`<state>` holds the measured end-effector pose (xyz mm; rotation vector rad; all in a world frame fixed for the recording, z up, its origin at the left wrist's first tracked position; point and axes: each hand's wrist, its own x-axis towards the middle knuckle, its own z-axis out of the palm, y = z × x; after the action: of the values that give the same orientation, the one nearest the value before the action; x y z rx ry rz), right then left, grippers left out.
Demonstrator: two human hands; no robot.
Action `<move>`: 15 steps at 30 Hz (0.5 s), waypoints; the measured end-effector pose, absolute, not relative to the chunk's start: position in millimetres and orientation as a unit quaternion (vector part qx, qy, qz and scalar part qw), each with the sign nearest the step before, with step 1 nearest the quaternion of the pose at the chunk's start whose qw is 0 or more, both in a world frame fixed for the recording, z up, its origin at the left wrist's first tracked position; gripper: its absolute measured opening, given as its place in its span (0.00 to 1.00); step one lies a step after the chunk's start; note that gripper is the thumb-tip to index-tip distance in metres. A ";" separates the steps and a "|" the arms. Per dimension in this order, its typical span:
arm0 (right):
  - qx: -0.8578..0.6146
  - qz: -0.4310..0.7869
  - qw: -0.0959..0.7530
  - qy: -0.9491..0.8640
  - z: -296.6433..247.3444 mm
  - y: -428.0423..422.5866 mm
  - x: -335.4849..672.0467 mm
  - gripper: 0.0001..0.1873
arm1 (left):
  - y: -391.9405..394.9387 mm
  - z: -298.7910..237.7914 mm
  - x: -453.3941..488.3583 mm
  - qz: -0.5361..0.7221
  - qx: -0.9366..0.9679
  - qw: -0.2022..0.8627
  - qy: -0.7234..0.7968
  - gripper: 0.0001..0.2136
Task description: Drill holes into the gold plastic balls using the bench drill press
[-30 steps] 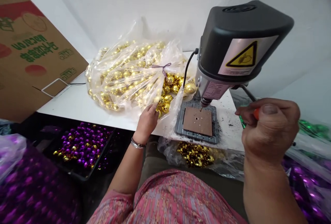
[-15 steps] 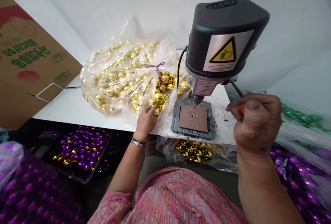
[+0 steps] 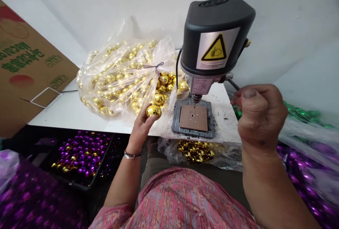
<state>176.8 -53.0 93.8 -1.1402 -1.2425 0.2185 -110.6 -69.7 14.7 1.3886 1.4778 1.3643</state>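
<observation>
My left hand (image 3: 141, 125) pinches one shiny gold ball (image 3: 154, 111) in its fingertips, just in front of the open mouth of a clear plastic bag (image 3: 124, 77) full of gold balls. A small black bench drill (image 3: 214, 42) stands on the white table (image 3: 71, 110), its bit just above a brown square board (image 3: 193, 117) on the grey base. My right hand (image 3: 258, 114) is a fist around the drill's lever, whose red-orange knob barely shows at the fingers.
A cardboard box (image 3: 23, 70) leans at the left. Below the table edge sit a black tray of purple balls (image 3: 79, 151), a bag of gold balls (image 3: 197, 151) and purple bags at both sides. Green balls (image 3: 302, 112) lie right of the drill.
My left hand has drawn back out of the bag's mouth with one gold ball in its fingers. The right hand stays on the lever and has risen slightly.
</observation>
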 end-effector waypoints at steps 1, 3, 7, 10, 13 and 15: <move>-0.505 0.101 0.662 -0.545 103.5 -51.4 176.2 0.17 | -72.3 18.4 -104.0 0.534 0.511 0.406 0.537 0.27; -0.510 0.111 0.659 -0.541 123.9 -44.7 175.2 0.19 | -75.5 22.2 -89.7 0.535 0.465 0.507 0.490 0.26; -0.499 0.127 0.652 -0.557 157.6 -21.5 177.0 0.21 | -76.2 17.8 -65.5 0.517 0.390 0.621 0.442 0.29; -0.508 0.151 0.644 -0.552 171.8 -1.9 181.5 0.21 | -76.2 11.3 -55.7 0.501 0.353 0.667 0.423 0.33; -0.529 0.160 0.638 -0.536 180.6 19.4 185.1 0.24 | -76.2 6.9 -51.0 0.492 0.315 0.697 0.415 0.33; -0.562 0.174 0.614 -0.527 186.0 34.1 185.3 0.26 | -74.9 5.6 -48.3 0.492 0.296 0.705 0.416 0.31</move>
<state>185.3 34.1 186.0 -1.2947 -1.2148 0.4009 -48.3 -74.9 5.6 0.6585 0.9247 1.0935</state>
